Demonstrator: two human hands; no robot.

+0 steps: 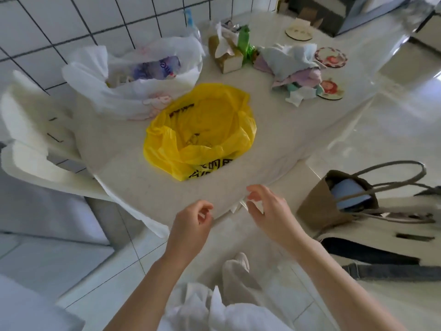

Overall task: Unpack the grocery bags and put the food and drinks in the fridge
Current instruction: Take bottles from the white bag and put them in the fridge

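I see my left hand (193, 220) and right hand (265, 211) half curled and empty at the worktop (133, 182) edge, near the yellow bag (202, 130); the white bag (143, 77) sits behind.

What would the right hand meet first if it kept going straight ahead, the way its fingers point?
Probably the yellow bag: the right hand hovers at the table's near edge, fingers toward it, bare tabletop between. Depth is uncertain.
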